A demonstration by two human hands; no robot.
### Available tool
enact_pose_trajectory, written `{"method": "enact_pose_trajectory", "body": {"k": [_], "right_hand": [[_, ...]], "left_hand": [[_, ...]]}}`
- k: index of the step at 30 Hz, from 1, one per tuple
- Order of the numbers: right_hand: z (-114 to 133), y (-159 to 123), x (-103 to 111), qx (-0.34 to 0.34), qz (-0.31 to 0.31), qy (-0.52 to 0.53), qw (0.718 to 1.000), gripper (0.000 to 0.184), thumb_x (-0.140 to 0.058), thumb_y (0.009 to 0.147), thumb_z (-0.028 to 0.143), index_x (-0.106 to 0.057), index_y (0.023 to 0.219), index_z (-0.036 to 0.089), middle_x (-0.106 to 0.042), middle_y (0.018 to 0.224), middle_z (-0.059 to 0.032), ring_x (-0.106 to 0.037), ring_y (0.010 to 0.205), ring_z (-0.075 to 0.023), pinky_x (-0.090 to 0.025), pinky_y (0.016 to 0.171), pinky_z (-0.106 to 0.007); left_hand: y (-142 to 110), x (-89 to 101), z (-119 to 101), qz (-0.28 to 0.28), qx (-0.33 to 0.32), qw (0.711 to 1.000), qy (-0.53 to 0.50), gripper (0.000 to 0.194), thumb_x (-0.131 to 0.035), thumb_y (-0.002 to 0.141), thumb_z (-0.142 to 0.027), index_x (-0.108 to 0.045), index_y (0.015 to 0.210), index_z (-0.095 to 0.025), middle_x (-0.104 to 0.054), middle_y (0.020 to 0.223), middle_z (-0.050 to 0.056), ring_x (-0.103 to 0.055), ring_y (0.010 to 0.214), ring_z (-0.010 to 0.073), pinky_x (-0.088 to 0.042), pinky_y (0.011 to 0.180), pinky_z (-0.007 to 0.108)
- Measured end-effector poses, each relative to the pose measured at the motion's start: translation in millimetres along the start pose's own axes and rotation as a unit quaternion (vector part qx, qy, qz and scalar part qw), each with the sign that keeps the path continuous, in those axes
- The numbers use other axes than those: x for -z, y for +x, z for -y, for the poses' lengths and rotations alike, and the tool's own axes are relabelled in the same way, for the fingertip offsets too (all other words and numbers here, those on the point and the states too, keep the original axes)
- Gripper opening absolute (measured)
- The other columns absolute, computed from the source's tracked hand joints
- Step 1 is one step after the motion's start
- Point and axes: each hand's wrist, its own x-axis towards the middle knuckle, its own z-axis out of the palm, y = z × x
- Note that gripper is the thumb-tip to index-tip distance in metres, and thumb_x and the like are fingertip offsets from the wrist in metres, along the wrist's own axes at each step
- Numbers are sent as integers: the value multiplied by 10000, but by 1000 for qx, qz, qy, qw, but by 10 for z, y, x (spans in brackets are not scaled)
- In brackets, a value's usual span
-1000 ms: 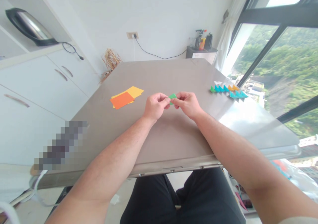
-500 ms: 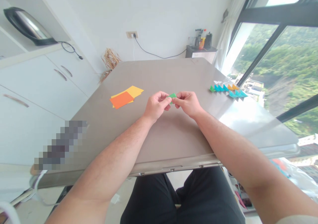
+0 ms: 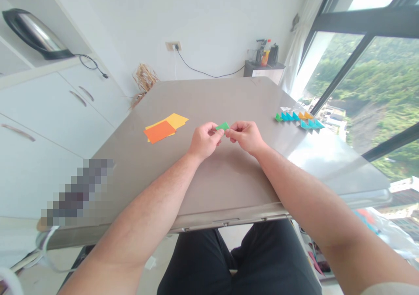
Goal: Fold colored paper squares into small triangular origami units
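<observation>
A small folded piece of green paper (image 3: 223,126) is held above the middle of the table (image 3: 209,98). My left hand (image 3: 204,140) pinches its left and lower side between thumb and fingers. At its right corner, the thumb and forefinger of my right hand (image 3: 245,134) are closed on the paper too. Fingertips cover part of the folds. Left of my hands lie sheets of orange paper (image 3: 159,132) and yellow paper (image 3: 176,120), partly overlapping.
Several folded paper boats, blue (image 3: 290,117), green (image 3: 278,118) and orange (image 3: 305,115), stand in rows at the right by the window. A low cabinet (image 3: 266,72) with bottles is beyond the far edge. A blurred-out object (image 3: 78,192) lies at the near left.
The green paper has turned and shifted slightly left, so more of its face shows above my left thumb. My right fingers have moved to its right corner.
</observation>
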Motion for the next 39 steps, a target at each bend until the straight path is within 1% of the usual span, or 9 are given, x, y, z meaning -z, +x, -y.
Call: {"method": "enact_pose_trajectory", "body": {"k": [4, 10, 14, 19, 26, 29, 32, 35, 39], "right_hand": [[12, -7, -10, -13, 11, -4, 1000, 232, -747, 731, 378, -675, 655, 171, -596, 552, 6, -504, 542, -110, -383, 533, -261], [29, -18, 4, -12, 16, -4, 1000, 221, -737, 733, 373, -691, 663, 168, -605, 569, 2, -508, 561, -108, -389, 544, -256], [20, -7, 20, 1, 2, -10, 1000, 198, -710, 741, 344, -685, 655, 168, -609, 567, -1, -494, 549, -105, -385, 538, -257], [44, -30, 5, -6, 15, 0, 1000, 204, -715, 746, 357, -699, 677, 166, -613, 572, -3, -532, 571, -117, -416, 567, -264], [28, -21, 5, -1, 3, -18, 1000, 221, -705, 747, 358, -661, 638, 171, -609, 565, 3, -495, 540, -104, -383, 532, -257], [-2, 1, -3, 1, 0, -16, 1000, 222, -697, 758, 374, -675, 670, 171, -615, 568, 2, -506, 536, -109, -393, 533, -262], [-22, 5, -32, 13, -48, -24, 998, 210, -717, 749, 391, -696, 760, 183, -637, 605, 4, -546, 564, -125, -421, 556, -270], [-28, -12, -66, 32, -84, -53, 995, 191, -721, 751, 381, -688, 752, 193, -659, 639, 1, -567, 594, -130, -444, 585, -277], [-34, -22, -89, 35, -32, -8, 999, 215, -707, 785, 403, -729, 812, 191, -727, 740, -28, -652, 699, -159, -507, 643, -289]], "left_hand": [[21, 14, 18, -17, -9, 1000, -2, 194, -675, 796, -326, -591, 677, -197, -574, 540, -32, -498, 505, 108, -403, 542, 259], [20, 32, -11, -30, -8, 999, 18, 206, -696, 783, -332, -598, 670, -190, -590, 539, -33, -500, 494, 99, -407, 534, 243], [14, 13, -27, -32, 7, 999, -39, 190, -697, 784, -362, -666, 732, -183, -640, 594, -7, -587, 555, 128, -481, 565, 255], [40, 35, -28, -52, 8, 997, -63, 185, -696, 769, -316, -643, 662, -176, -620, 553, -10, -549, 521, 108, -470, 546, 237], [22, 25, -29, -14, 44, 997, -67, 212, -683, 798, -363, -694, 715, -169, -657, 580, 15, -616, 554, 138, -524, 563, 256], [23, 7, -8, -20, 35, 996, -86, 217, -673, 813, -368, -703, 732, -168, -671, 599, 18, -661, 587, 159, -556, 581, 271], [38, 12, 24, -65, 18, 997, -43, 244, -660, 846, -402, -713, 773, -176, -701, 637, 22, -704, 624, 178, -576, 598, 276], [48, 27, 53, -105, 1, 994, 14, 281, -642, 877, -442, -741, 845, -181, -724, 662, 28, -725, 654, 190, -583, 607, 276], [23, 15, 78, -72, -41, 996, 41, 313, -646, 885, -464, -779, 967, -192, -770, 787, 48, -749, 761, 205, -599, 682, 293]]}}
